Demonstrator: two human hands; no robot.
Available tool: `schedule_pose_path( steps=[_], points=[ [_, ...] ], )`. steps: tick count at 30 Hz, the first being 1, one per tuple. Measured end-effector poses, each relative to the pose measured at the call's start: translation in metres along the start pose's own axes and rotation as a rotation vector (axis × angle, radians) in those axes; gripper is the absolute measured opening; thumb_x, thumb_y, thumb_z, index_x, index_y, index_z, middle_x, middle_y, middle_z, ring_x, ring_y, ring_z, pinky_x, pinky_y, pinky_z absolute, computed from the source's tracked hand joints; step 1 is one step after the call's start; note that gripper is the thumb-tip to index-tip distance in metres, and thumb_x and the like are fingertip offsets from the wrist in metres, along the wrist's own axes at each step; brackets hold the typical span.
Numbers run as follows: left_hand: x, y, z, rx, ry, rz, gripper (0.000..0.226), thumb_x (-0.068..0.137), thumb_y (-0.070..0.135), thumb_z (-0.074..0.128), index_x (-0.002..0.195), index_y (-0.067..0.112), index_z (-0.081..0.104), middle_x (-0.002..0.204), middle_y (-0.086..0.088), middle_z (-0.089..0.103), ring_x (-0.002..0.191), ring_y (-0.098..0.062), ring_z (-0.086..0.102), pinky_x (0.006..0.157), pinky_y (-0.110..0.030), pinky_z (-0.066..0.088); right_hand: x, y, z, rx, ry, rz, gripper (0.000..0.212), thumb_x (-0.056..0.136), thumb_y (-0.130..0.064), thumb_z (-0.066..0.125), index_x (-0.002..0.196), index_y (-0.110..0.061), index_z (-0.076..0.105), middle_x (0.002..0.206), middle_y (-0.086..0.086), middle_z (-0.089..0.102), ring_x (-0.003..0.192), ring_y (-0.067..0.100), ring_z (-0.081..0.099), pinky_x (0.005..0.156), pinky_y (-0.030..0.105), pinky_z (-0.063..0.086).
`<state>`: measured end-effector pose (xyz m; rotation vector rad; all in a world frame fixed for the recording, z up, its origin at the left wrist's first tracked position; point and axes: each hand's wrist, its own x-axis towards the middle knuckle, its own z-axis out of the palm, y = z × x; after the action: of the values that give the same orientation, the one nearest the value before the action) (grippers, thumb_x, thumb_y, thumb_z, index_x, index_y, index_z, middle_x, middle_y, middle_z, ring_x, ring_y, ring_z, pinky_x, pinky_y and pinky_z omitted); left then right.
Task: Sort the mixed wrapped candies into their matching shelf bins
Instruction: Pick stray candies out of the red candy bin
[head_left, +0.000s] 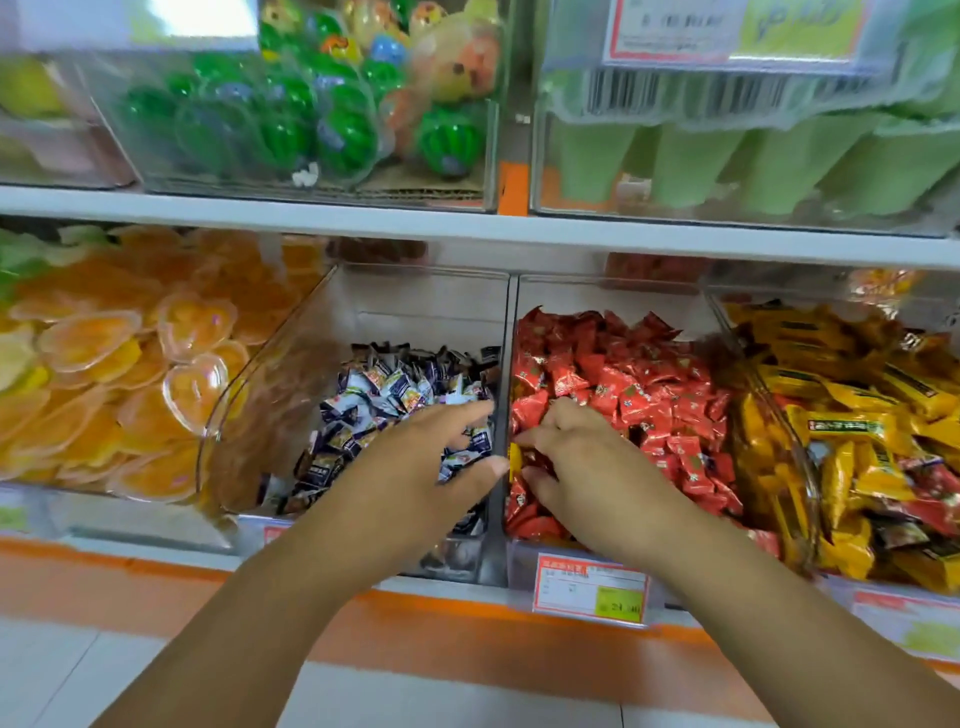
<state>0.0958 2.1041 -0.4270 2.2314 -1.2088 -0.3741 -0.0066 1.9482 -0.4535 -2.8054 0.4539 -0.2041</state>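
While my right hand pinches a yellow candy among the red candies, my left hand lies open. A weak pinch could lose it among them.

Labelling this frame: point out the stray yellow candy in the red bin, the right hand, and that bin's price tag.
yellow candy (515, 461), head view, visible wrapper
right hand (587, 462), head view, back
price tag (592, 590), head view, centre

The clear plastic bin of blue-and-white wrapped candies stands just left of the clear plastic bin of red wrapped candies, with orange heart-shaped jelly cups farther left and yellow wrapped bars farther right. A small yellow wrapped candy is among the red ones.
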Motion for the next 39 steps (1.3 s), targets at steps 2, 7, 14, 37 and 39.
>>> schedule_pose_path(
  steps=[2,7,14,37,39],
  points=[
    [0.002,-0.003,-0.001,-0.028,-0.011,-0.013,0.055,0.088,0.055,0.051,0.140,0.052,0.033,0.119,0.025,0.048,0.094,0.013,0.049,0.085,-0.016,0.038,0.002,0.003,-0.001,0.015,0.001,0.016,0.023,0.093,-0.034,0.058,0.115,-0.029,0.063,0.103,-0.006,0.043,0.106,0.014,0.043,0.085,0.033,0.043],
    [0.002,-0.003,-0.003,-0.072,-0.003,-0.018,0.056,0.087,0.054,0.055,0.137,0.057,0.031,0.121,0.027,0.048,0.096,0.014,0.049,0.077,-0.007,0.038,0.001,0.009,-0.009,0.332,0.103,0.056,0.011,0.083,-0.026,0.073,0.079,-0.036,0.070,0.088,-0.008,0.053,0.076,0.000,0.048,0.069,0.015,0.038],
    [0.006,0.010,0.004,-0.077,0.100,0.113,0.051,0.083,0.053,0.061,0.131,0.053,0.046,0.142,0.032,0.030,0.130,0.012,0.025,0.106,-0.015,0.024,-0.010,0.012,-0.040,0.983,0.193,0.292,0.006,0.081,-0.019,0.074,0.080,-0.025,0.076,0.064,-0.006,0.066,0.056,0.009,0.057,0.046,0.019,0.042],
    [0.005,0.030,0.003,-0.342,0.234,-0.041,0.010,0.095,0.023,0.049,0.088,0.016,0.050,0.062,0.005,0.058,0.046,-0.008,0.035,0.044,-0.019,0.032,-0.014,0.034,-0.020,-0.205,0.138,0.115,0.040,0.084,-0.048,0.066,0.122,-0.036,0.061,0.108,-0.008,0.041,0.109,0.013,0.040,0.093,0.030,0.038],
    [0.005,0.030,0.004,-0.322,0.235,-0.033,0.014,0.094,0.031,0.051,0.085,0.021,0.047,0.060,-0.001,0.044,0.047,-0.010,0.033,0.047,-0.022,0.033,-0.015,0.036,-0.021,-0.116,0.157,0.122,0.036,0.081,-0.047,0.069,0.115,-0.036,0.065,0.104,-0.008,0.044,0.105,0.011,0.041,0.090,0.028,0.039]
  ],
)
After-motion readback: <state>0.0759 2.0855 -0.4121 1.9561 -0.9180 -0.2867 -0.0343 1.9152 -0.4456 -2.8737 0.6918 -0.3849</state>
